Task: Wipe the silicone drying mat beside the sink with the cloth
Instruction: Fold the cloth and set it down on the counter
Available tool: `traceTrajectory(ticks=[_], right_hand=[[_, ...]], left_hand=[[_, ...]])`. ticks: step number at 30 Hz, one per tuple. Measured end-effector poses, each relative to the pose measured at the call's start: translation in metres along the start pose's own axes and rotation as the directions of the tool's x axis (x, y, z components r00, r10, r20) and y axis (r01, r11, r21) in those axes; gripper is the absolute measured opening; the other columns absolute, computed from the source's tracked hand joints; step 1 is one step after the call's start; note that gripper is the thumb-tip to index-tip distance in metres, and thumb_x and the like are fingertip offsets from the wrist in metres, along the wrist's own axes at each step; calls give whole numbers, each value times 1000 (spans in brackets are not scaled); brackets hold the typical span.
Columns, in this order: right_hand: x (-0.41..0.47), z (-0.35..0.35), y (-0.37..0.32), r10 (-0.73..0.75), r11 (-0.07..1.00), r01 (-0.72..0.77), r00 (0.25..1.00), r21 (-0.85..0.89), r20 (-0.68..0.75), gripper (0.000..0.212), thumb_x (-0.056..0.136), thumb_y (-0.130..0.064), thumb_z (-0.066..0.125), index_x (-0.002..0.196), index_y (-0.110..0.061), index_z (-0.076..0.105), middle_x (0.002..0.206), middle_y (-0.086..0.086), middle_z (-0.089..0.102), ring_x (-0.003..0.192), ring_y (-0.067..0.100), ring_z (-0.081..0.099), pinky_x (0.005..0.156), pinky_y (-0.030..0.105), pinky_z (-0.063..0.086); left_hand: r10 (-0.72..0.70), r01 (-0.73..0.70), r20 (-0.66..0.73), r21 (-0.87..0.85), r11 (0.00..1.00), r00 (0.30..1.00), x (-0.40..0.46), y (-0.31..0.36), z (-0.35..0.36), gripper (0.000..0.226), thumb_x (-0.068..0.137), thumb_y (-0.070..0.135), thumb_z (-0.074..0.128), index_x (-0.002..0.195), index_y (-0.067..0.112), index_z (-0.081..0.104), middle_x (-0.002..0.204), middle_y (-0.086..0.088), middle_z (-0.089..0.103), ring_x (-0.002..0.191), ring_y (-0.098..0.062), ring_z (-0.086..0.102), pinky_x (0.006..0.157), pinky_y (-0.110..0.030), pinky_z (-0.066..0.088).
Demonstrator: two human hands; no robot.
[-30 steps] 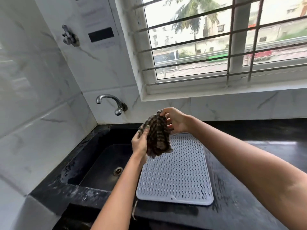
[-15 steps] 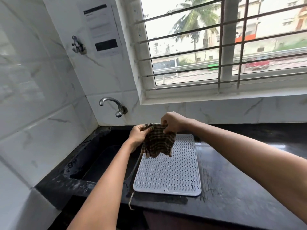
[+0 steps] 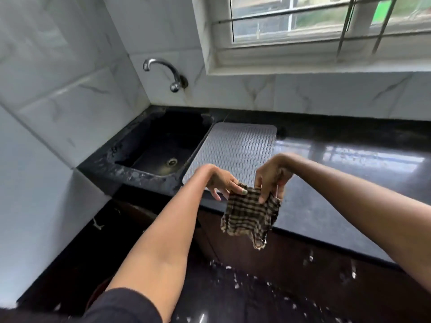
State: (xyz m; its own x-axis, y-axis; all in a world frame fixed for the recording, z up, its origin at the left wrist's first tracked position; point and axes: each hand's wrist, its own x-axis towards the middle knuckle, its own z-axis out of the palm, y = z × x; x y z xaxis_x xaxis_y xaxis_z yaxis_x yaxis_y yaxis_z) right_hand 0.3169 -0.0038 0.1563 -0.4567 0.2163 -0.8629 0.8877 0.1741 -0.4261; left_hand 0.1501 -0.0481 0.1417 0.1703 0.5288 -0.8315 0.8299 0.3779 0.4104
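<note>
Nearest the camera, a dark sleeve [image 3: 121, 306] covers the upper left arm, and both bare forearms reach forward over the front edge of the counter [image 3: 326, 220]. Between the hands hangs a checked cloth [image 3: 250, 216], brown and tan, held in the air in front of the counter edge and touching no surface; its lower corner droops and looks frayed. The left hand [image 3: 224, 183] pinches the cloth's upper left corner between thumb and forefinger, with the other fingers spread loosely below. The right hand [image 3: 271, 177] is curled downward, its fingertips closed on the cloth's upper edge toward the right corner. The cloth is stretched slack between the two grips.

Beyond the hands, the grey mat [image 3: 235, 150] lies flat on the black counter, its ridged surface bare and its near edge partly hidden behind the left hand and wrist. The mat's left edge runs just beside the rim of the black sink [image 3: 130, 173], whose drain [image 3: 172, 162] shows at the bottom of the basin. To the right of the mat the counter is glossy and reflects light from the window [image 3: 326, 19].

Farther back, a curved metal tap [image 3: 163, 71] projects from the white marbled wall tiles [image 3: 70, 89] above the sink. The barred window sits above the tiled back wall.
</note>
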Motion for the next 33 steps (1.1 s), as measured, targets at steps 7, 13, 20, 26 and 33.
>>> traceTrajectory(ticks=[7, 13, 20, 26, 33], right_hand=[[33, 23, 82, 129, 990, -125, 989, 60, -74, 31, 82, -3, 68, 112, 3, 61, 81, 15, 70, 63, 21, 67, 50, 30, 58], [38, 26, 114, -91, 961, -174, 528, -213, -844, 25, 81, -4, 49, 98, -13, 65, 106, 11, 66, 97, 33, 61, 71, 36, 47], [66, 119, 93, -204, 974, 123, 116, -189, -972, 29, 82, -16, 47, 103, -3, 62, 101, 15, 63, 93, 33, 59, 77, 41, 47], [106, 162, 119, -250, 940, -155, 296, -305, -922, 76, 78, -39, 37, 142, 4, 32, 150, 23, 28, 141, 35, 22, 113, 48, 14], [102, 159, 117, -251, 933, -166, 335, -320, -908, 82, 73, -42, 44, 140, 5, 35, 149, 24, 31, 139, 35, 26, 112, 48, 15]], left_hand=[[45, -44, -71, 23, 999, 996, 65, 25, 55, 24, 90, 35, 62, 105, 16, 65, 93, 4, 62, 91, -12, 60, 74, -18, 50], [250, -339, -657, -10, 941, 711, 98, 44, 71, 19, 87, 12, 66, 105, 10, 68, 106, -11, 67, 92, -18, 58, 83, -27, 46], [507, -274, -773, 430, 860, 380, 82, 30, 110, 19, 92, 23, 50, 97, 10, 63, 96, -9, 67, 88, -24, 62, 79, -38, 51], [711, -227, -510, 711, 665, 485, 120, -28, 160, 66, 96, 43, 31, 145, 0, 30, 153, -16, 30, 144, -26, 24, 118, -36, 15], [648, -195, -427, 721, 665, 631, 122, -31, 153, 70, 96, 49, 28, 146, 1, 27, 154, -14, 27, 144, -26, 24, 119, -38, 17]])
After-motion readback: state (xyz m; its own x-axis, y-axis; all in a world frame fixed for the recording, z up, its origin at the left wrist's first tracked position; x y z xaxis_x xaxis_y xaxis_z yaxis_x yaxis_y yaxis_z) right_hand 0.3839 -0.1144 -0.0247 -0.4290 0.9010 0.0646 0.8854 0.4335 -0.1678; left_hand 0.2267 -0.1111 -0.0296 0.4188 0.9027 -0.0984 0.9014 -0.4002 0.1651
